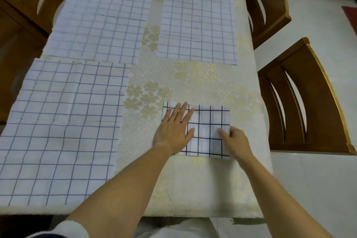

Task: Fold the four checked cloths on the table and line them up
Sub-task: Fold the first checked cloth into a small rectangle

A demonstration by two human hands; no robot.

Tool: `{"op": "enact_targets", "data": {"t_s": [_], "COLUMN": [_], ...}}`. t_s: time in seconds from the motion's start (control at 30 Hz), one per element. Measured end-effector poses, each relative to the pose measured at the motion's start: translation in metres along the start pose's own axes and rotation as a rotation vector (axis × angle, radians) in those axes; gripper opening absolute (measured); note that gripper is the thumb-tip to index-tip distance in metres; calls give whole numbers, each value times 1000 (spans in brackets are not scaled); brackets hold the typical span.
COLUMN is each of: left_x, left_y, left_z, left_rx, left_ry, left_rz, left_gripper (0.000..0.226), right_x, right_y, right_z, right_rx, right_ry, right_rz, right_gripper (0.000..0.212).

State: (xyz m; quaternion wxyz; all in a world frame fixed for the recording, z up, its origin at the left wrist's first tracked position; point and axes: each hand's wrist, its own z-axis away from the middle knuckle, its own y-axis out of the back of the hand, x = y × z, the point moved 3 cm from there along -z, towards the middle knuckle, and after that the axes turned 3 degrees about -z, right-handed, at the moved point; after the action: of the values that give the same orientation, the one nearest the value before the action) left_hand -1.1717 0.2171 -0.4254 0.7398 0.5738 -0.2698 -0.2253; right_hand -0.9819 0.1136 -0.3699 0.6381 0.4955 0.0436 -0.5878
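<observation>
Progress: one cloth of four. Folded cloth (204, 131) lies as a small rectangle at lower centre-right of the frame, near my edge of the worktop (193, 79). Judging by its shape, its folding is done or nearly so.

Three cloths lie spread flat and unfolded: far-left cloth (100, 21) at upper left, far-right cloth (199, 25) at upper centre-right, near-left cloth (58, 127) at lower left. Nothing is lined up yet, so I judge the task about a quarter done.

Pose: my left hand (173, 129) lies palm down on the folded cloth's left part, fingers (183, 110) straight and spread, pressing, gripping nothing. My right hand (233, 141) sits at the cloth's right edge, its fingers (222, 132) curled onto that edge in a light pinch; blur hides the exact grip. Both forearms reach up from the bottom of the frame.
</observation>
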Motion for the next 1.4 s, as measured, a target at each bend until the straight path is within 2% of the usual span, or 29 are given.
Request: {"op": "enact_targets", "data": {"t_s": [0.17, 0.33, 0.5, 0.67, 0.83, 0.9, 0.93, 0.97, 1.03, 1.07, 1.1, 1.17, 1.2, 1.27, 1.33, 1.4], "left_x": [0, 1, 0, 1, -3, -6, -7, -11, -23, -30, -35, -45, -50, -55, -59, -61], "left_y": [0, 0, 4, 12, 18, 20, 28, 29, 45, 50, 57, 70, 71, 68, 63, 57], "left_z": [1, 0, 1, 9, 14, 13, 12, 11, 14, 14, 13, 11, 8, 3, 0, -3], "left_rx": [17, 37, 10, -76, -64, -146, -126, -27, 234, 312, 337, 278, 207, 81, 55, 84], "left_ry": [7, 6, 10, -28, 71, 149, 174, 214, 290, 332, 364, 402, 404, 396, 400, 441], "left_rz": [11, 4, -1, -129, 104, 500, 693, 808, 838, 890, 965, 1107, 1149, 1065, 954, 909], "left_gripper": [68, 68, 68, 72, 72, 61, 54, 49, 40, 36, 36, 40, 40, 40, 40, 18], "right_x": [-9, -58, -90, -88, -88, -89, -90, -91, -95, -97, -100, -103, -103, -103, -105, -102], "right_y": [-9, -22, -44, -69, -83, -85, -86, -86, -89, -92, -96, -105, -110, -117, -123, -125], "right_z": [24, 37, 65, 83, 83, 78, 74, 71, 68, 67, 66, 63, 61, 59, 60, 66], "right_rx": [160, 259, 142, 55, -12, -12, -8, -11, -30, -45, -61, -74, -63, -50, -78, -129], "right_ry": [121, 348, 393, 427, 415, 379, 358, 341, 330, 330, 330, 337, 342, 367, 431, 516], "right_rz": [47, 343, 564, 523, 501, 496, 487, 481, 495, 506, 512, 530, 540, 570, 597, 537], "right_gripper": [31, 25, 44, 52, 56, 57, 57, 59, 64, 66, 67, 70, 71, 75, 78, 79]}}
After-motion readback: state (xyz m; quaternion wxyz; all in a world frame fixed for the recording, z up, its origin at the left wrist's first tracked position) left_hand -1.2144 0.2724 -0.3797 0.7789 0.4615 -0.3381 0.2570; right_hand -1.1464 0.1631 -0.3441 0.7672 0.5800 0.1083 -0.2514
